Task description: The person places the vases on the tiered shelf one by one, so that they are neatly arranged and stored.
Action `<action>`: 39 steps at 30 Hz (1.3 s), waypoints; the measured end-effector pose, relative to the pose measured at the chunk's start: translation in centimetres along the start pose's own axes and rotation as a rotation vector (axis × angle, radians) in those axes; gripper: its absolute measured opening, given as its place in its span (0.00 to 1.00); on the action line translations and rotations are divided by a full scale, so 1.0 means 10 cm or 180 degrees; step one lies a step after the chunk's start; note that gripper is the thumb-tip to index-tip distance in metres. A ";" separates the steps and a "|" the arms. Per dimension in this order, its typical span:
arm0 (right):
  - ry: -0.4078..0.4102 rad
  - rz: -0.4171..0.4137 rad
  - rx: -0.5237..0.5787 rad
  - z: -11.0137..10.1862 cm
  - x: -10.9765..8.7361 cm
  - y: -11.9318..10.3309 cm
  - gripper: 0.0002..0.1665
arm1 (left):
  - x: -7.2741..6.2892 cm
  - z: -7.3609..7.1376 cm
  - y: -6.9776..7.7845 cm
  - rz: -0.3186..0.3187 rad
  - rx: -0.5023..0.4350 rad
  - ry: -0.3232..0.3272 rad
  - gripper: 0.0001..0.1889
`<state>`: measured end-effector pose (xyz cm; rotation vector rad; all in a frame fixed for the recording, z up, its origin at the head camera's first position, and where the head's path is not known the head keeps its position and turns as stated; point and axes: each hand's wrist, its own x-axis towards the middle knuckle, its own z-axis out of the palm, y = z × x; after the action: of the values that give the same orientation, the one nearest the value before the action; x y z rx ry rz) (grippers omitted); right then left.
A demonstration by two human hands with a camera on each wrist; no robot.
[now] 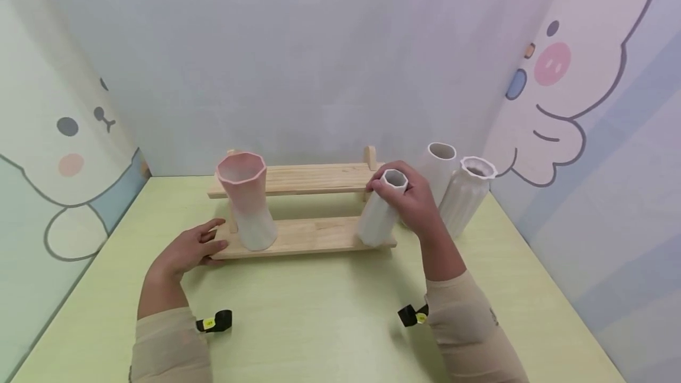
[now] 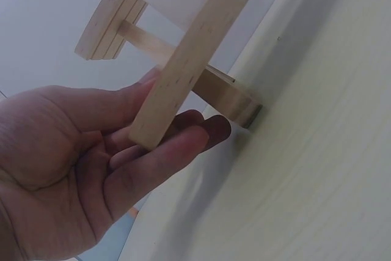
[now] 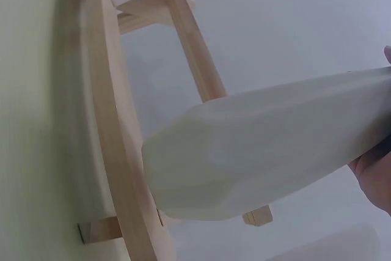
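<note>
A two-tier wooden rack [image 1: 314, 237] stands on the table. My left hand [image 1: 186, 251] grips the left end of its lower board, thumb on one face and fingers beneath, as the left wrist view shows. Close by that hand, a pink-and-white vase [image 1: 250, 205] stands on the lower board. With my right hand [image 1: 415, 197] I hold a slim white faceted vase [image 1: 379, 217] near its rim. Its base is at the right end of the lower board; in the right wrist view the white vase [image 3: 263, 145] appears to meet the board's edge.
Right of the rack stand a smooth white vase [image 1: 439, 170] and a ribbed white vase [image 1: 468, 200] with a flared rim, partly behind my right hand. The upper board [image 1: 319, 178] lies behind the lower one. A pale wall [image 1: 319, 64] rises at the back.
</note>
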<state>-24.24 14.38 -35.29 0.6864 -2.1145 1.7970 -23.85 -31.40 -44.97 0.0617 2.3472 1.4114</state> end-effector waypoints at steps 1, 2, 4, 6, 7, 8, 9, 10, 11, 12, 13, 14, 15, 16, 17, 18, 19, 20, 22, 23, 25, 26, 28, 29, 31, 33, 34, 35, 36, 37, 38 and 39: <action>-0.0014 0.0009 -0.0010 0.03 0.03 0.00 0.07 | 0.00 0.00 0.00 -0.0001 0.0015 0.0009 0.43; -0.0022 0.0028 -0.0023 0.05 0.06 0.01 0.08 | 0.01 0.00 0.00 0.0000 0.0023 0.0008 0.43; -0.0041 0.0067 -0.0056 0.10 0.12 0.02 0.09 | 0.01 0.01 0.01 0.0017 0.0030 0.0002 0.42; -0.0072 0.0108 -0.0109 0.13 0.16 0.03 0.09 | 0.02 0.02 0.02 0.0022 0.0044 0.0005 0.42; -0.0089 0.0121 -0.0129 0.15 0.18 0.04 0.10 | 0.02 0.02 0.03 0.0012 0.0047 0.0008 0.42; -0.0107 0.0138 -0.0134 0.16 0.19 0.04 0.10 | 0.02 0.03 0.03 0.0005 0.0056 0.0004 0.43; -0.0125 0.0142 -0.0143 0.17 0.20 0.05 0.10 | 0.03 0.03 0.04 -0.0004 0.0068 0.0007 0.43; -0.0142 0.0145 -0.0150 0.18 0.21 0.05 0.10 | 0.03 0.04 0.05 -0.0003 0.0100 0.0005 0.43; -0.0157 0.0144 -0.0143 0.19 0.22 0.05 0.10 | 0.03 0.04 0.05 -0.0014 0.0131 0.0012 0.43; -0.0165 0.0143 -0.0134 0.19 0.23 0.06 0.10 | 0.03 0.04 0.06 -0.0020 0.0155 0.0019 0.43; -0.0170 0.0146 -0.0116 0.20 0.23 0.07 0.10 | 0.03 0.04 0.06 -0.0029 0.0166 0.0028 0.43; -0.0172 0.0152 -0.0097 0.21 0.24 0.07 0.10 | 0.03 0.04 0.06 -0.0019 0.0170 0.0024 0.43; -0.0167 0.0154 -0.0083 0.21 0.24 0.08 0.11 | 0.03 0.04 0.07 -0.0008 0.0181 0.0020 0.43; -0.0157 0.0159 -0.0061 0.22 0.25 0.09 0.11 | 0.03 0.04 0.07 0.0006 0.0187 0.0010 0.43; -0.0149 0.0170 -0.0020 0.23 0.26 0.10 0.11 | 0.03 0.04 0.07 -0.0001 0.0176 0.0011 0.43; -0.0137 0.0187 0.0026 0.24 0.26 0.12 0.12 | 0.04 0.04 0.07 -0.0005 0.0164 0.0012 0.43; -0.0130 0.0204 0.0093 0.25 0.27 0.13 0.12 | 0.04 0.03 0.07 -0.0007 0.0158 0.0013 0.43; -0.0116 0.0223 0.0161 0.27 0.29 0.15 0.12 | 0.04 0.03 0.07 -0.0007 0.0156 0.0009 0.43; -0.0083 0.0274 0.0264 0.30 0.31 0.20 0.13 | 0.04 0.03 0.07 -0.0008 0.0168 0.0005 0.43; -0.0061 0.0301 0.0313 0.32 0.31 0.22 0.14 | 0.05 0.02 0.07 -0.0012 0.0152 0.0008 0.43; -0.0015 0.0347 0.0380 0.36 0.32 0.27 0.15 | 0.05 0.03 0.06 -0.0009 0.0165 0.0007 0.43; 0.0011 0.0372 0.0387 0.37 0.32 0.29 0.15 | 0.05 0.03 0.06 -0.0009 0.0173 0.0005 0.43; 0.0044 0.0398 0.0395 0.39 0.32 0.31 0.17 | 0.05 0.03 0.05 -0.0014 0.0163 0.0006 0.43; 0.0053 0.0404 0.0403 0.40 0.32 0.31 0.18 | 0.05 0.02 0.04 -0.0019 0.0154 0.0010 0.43; 0.0043 0.0412 0.0410 0.41 0.32 0.32 0.18 | 0.05 0.01 0.03 -0.0027 0.0165 0.0020 0.43; 0.0041 0.0417 0.0402 0.42 0.33 0.32 0.18 | 0.04 -0.01 0.01 -0.0035 0.0150 0.0025 0.43; 0.0046 0.0422 0.0397 0.43 0.33 0.33 0.18 | 0.04 -0.01 0.00 -0.0037 0.0133 0.0022 0.43; 0.0054 0.0432 0.0381 0.44 0.33 0.33 0.17 | 0.04 -0.01 0.00 -0.0043 0.0134 0.0027 0.43; 0.0072 0.0443 0.0376 0.44 0.33 0.33 0.17 | 0.04 -0.01 0.00 -0.0047 0.0137 0.0025 0.43; 0.0096 0.0457 0.0374 0.45 0.32 0.33 0.17 | 0.03 -0.01 0.00 -0.0052 0.0122 0.0025 0.43; 0.0122 0.0469 0.0367 0.46 0.32 0.33 0.17 | 0.03 -0.01 0.00 -0.0039 0.0134 0.0014 0.43; 0.0150 0.0480 0.0364 0.47 0.32 0.33 0.17 | 0.03 -0.01 0.00 -0.0048 0.0131 0.0022 0.43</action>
<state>-28.27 9.65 -37.35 0.5178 -2.0961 2.0059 -24.14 -31.37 -45.04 0.0503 2.3775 1.3585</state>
